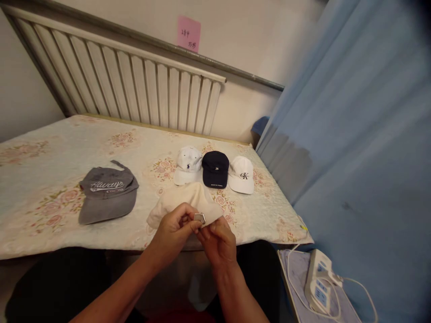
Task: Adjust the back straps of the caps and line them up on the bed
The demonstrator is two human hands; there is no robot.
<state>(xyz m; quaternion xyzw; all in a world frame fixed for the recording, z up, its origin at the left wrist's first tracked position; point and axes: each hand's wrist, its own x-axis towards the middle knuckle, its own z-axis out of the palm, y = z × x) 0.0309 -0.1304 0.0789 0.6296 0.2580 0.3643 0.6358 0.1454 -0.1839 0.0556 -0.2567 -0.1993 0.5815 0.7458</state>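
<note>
A cream cap (pixel 183 202) lies at the near edge of the bed, its back strap toward me. My left hand (pixel 175 231) and my right hand (pixel 218 242) are both closed, pinching the strap's small metal buckle (pixel 200 218) between their fingertips. Behind it stand three caps in a row: a white cap (pixel 187 165), a navy cap (pixel 215 168) and a white cap with black letters (pixel 241 175). A grey cap with white lettering (pixel 107 194) lies to the left.
A floral bedspread (pixel 50 152) covers the bed. A white slatted headboard (pixel 128 85) stands behind it, with a pink note (pixel 188 33) on the wall. A blue curtain (pixel 363 134) hangs on the right. A white power strip (pixel 319 280) lies at the lower right.
</note>
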